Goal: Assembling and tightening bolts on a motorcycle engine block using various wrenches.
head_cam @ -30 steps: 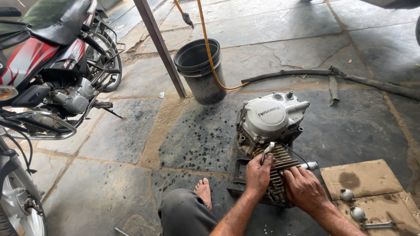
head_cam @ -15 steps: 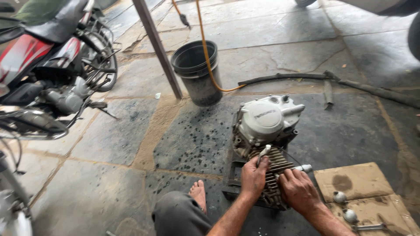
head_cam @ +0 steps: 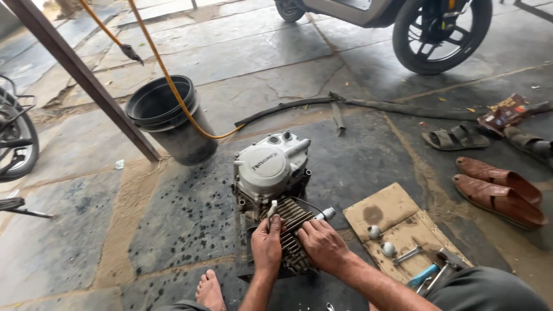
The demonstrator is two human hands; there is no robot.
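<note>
Two wheels of a parked scooter stand at the floor's far edge, nearer sits a black bucket crossed by an orange hose, then the engine mid-floor, both hands' fingers clenched on its finned cylinder: left hand, right hand, beside cardboard holding small tools.

Daylit stone-slab floor, oil-spotted, crossed by a slanted metal post.
</note>
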